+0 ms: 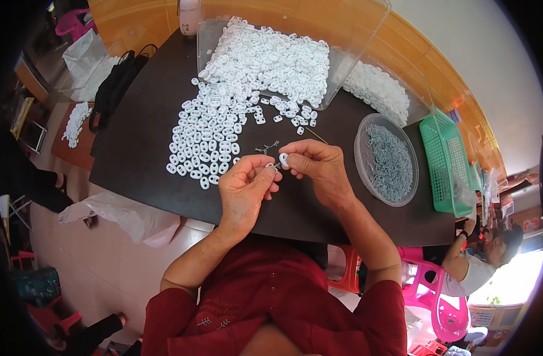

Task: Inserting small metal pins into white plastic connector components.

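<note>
My right hand [319, 169] pinches a small white plastic ring piece [283, 159] between thumb and fingers. My left hand [245, 190] meets it from the left, its fingertips closed on a small grey metal clip [272, 168] right at the white piece. Both hands hover over the dark table [141, 160]. Just beyond them lie a few loose metal clips [267, 147] and a spread of many white plastic pieces [209, 142]. Red sleeves cover my upper arms.
A clear plastic bin [348, 41] tipped on the table spills white pieces. A round clear bowl [360, 142] of grey metal clips sits to the right, then a green basket [443, 160]. A black bag [114, 89] lies at left. Another person sits at lower right by pink stools.
</note>
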### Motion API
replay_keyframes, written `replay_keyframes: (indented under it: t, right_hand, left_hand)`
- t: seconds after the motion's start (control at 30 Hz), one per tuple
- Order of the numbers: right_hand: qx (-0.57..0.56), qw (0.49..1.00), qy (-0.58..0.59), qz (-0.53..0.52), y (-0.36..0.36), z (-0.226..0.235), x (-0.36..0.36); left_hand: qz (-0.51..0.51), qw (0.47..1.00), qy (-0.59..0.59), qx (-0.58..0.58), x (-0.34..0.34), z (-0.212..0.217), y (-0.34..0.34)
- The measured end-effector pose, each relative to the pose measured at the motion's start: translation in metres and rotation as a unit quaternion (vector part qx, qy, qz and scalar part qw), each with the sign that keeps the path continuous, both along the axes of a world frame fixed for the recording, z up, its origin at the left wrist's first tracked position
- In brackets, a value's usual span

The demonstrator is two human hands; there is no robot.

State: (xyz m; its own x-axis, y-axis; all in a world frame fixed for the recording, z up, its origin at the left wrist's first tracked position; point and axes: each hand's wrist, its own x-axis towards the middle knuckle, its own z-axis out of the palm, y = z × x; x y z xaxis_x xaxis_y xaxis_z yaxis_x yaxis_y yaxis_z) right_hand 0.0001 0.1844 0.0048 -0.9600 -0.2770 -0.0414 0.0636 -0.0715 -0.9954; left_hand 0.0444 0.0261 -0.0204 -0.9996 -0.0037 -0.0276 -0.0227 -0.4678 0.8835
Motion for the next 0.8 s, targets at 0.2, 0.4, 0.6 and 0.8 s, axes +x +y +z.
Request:
replay_keyframes:
  t: [0.2,0.4,0.6,0.8]
  right_hand:
    - [0.002,1.0,0.016,0.012,-0.002,-0.0031,0.0004]
    - [0.013,0.999,0.043,0.002,-0.0052,-0.0047,0.0023]
    - [0.053,0.993,0.1,-0.021,-0.0082,-0.007,0.0049]
    - [0.06,0.989,0.13,-0.031,-0.0096,-0.0071,0.0061]
  left_hand:
    - [0.009,1.0,0.001,-0.013,0.0008,-0.0017,0.0002]
    - [0.021,0.999,0.0,-0.042,0.0019,-0.0008,0.001]
    - [0.029,0.997,0.0,-0.071,0.0024,-0.0003,0.0023]
    - [0.028,0.997,-0.005,-0.078,0.0021,0.0014,0.0036]
